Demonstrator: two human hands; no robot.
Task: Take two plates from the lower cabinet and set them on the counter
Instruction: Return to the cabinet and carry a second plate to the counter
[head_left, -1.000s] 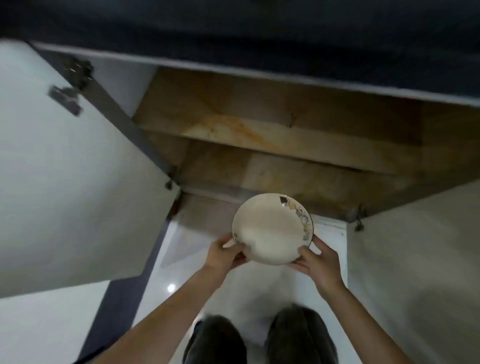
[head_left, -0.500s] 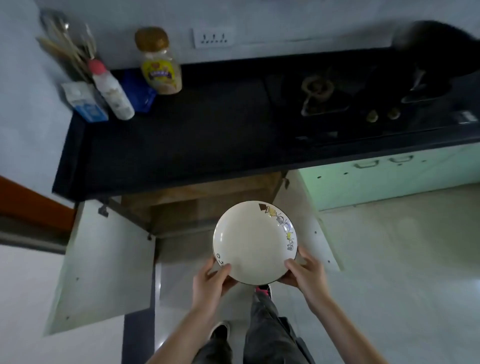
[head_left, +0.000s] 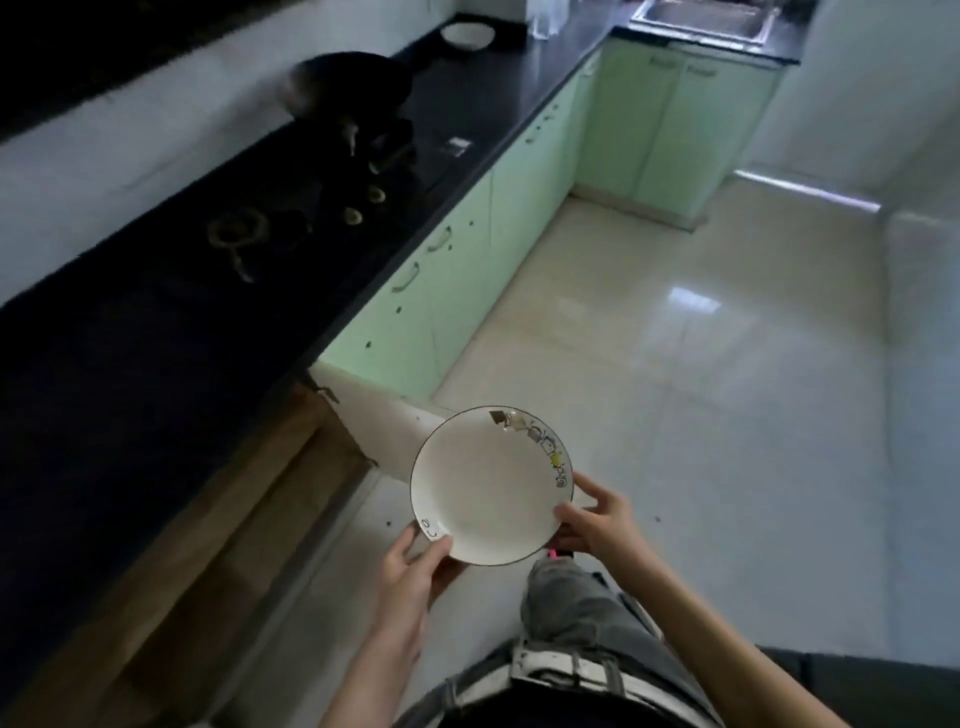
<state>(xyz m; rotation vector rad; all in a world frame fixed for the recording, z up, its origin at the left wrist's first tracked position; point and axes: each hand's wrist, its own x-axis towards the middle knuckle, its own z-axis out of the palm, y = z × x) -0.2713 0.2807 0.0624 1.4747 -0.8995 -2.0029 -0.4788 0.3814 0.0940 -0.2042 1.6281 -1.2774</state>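
A white plate (head_left: 488, 488) with a dark rim and small pictures along its right edge is held level above the floor. My left hand (head_left: 410, 566) grips its near left rim and my right hand (head_left: 597, 519) grips its right rim. The black counter (head_left: 130, 353) runs along the left, with the plate lower than it and to its right. Below the counter the lower cabinet (head_left: 218, 530) stands open, showing wooden shelves. Another white plate (head_left: 467, 35) lies far back on the counter.
A gas stove (head_left: 291, 228) with a black pan (head_left: 353, 88) sits on the counter. Green cabinet doors (head_left: 467, 260) line the counter's front. The open cabinet door (head_left: 379, 431) juts out behind the plate. A sink (head_left: 701, 21) is at the far end. Glossy tiled floor spreads to the right.
The view has swung from inside the cabinet up and to the right along the counter. The plate, held in both hands, has come out of the cabinet and risen.
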